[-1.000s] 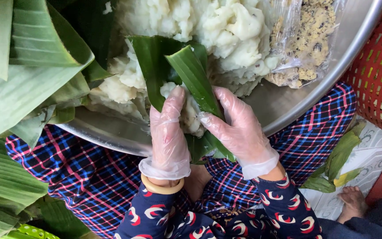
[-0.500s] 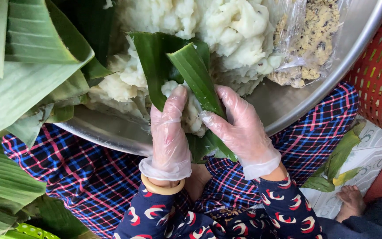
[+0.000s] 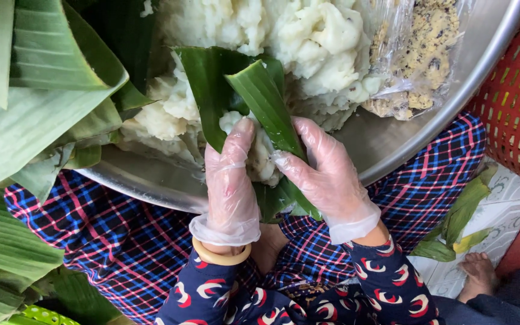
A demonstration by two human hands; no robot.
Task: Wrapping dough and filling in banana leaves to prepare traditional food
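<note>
Both my hands wear clear plastic gloves and hold a green banana leaf (image 3: 260, 96) folded around a lump of white dough (image 3: 259, 157). My left hand (image 3: 231, 180) grips the left side of the leaf and presses the dough with its thumb. The right side is clasped by my right hand (image 3: 326, 174), whose fingers lie along the folded leaf strip. The bundle sits over the near rim of a large metal bowl (image 3: 392, 141) resting on my lap.
The bowl holds a big mass of white dough (image 3: 296, 36) and a clear bag of yellowish crumbly filling (image 3: 419, 54). Stacked banana leaves (image 3: 25, 114) lie at left. A red plastic basket (image 3: 516, 90) stands at right; leaf scraps (image 3: 461, 216) and a bare foot (image 3: 479, 274) are on the floor.
Almost nothing differs: both hands keep the same grip on the leaf and dough, and the view shifts only slightly.
</note>
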